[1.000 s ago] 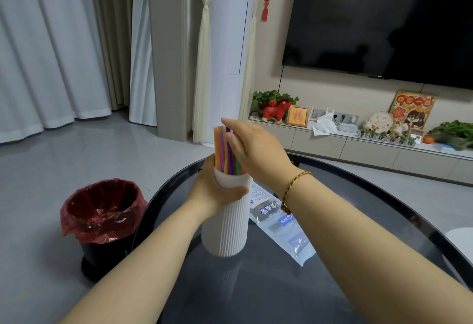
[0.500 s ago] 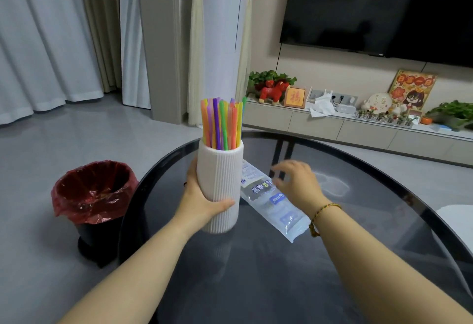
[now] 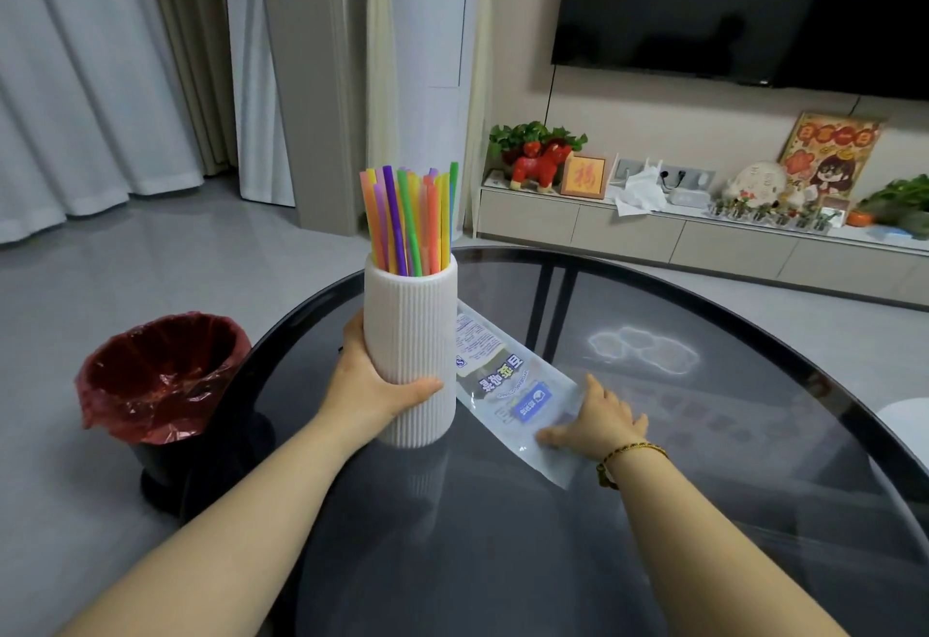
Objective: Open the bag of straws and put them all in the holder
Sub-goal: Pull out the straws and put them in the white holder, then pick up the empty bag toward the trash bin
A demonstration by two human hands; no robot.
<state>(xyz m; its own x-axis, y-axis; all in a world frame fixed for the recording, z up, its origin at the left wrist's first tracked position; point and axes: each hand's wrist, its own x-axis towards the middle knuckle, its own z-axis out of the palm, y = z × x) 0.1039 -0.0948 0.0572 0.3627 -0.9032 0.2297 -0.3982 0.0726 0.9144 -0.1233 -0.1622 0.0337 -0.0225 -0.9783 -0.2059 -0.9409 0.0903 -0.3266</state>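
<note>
A white ribbed holder stands upright on the dark glass table. Several coloured straws stick up out of its mouth. My left hand grips the holder's lower left side, thumb across its front. To the right of the holder lies the flat clear plastic straw bag with a printed label. My right hand rests on the bag's near end with its fingers spread flat.
A black bin with a red liner stands on the floor left of the table. Behind the table runs a low TV cabinet with plants and ornaments. A white round object shows at the far right edge.
My right hand left the tops of the straws, came down to the right and now lies on the bag. The left hand slid lower on the holder. The camera tilted down.
</note>
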